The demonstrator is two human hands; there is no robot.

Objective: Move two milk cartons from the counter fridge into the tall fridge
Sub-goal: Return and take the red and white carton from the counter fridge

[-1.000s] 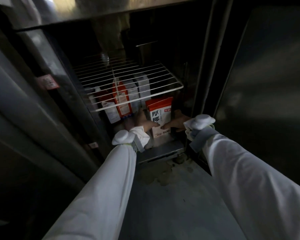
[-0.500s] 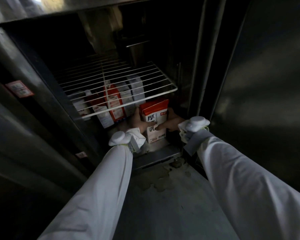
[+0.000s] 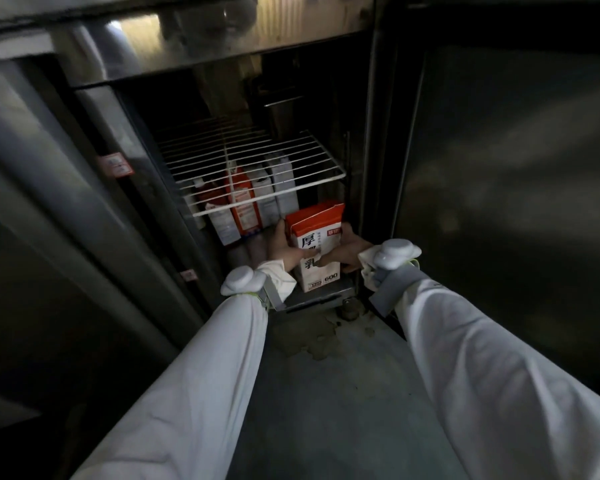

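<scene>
Fridge door stands open at left; further cartons stand beneath the wire shelf. My left hand grips the milk carton on its left side, thumb across the front. My right hand clasps the opposite side; carton upright at the fridge's lower front edge.

5 cartons, 1 rack, 2 hands

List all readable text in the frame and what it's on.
"厚", "乳", "600": front of the red-and-white carton held by the left hand and right hand.
Small red tag on that carton: blurred.
Red sticker on the door frame: unreadable.
Cartons under the wire shelf: print too small.
</scene>
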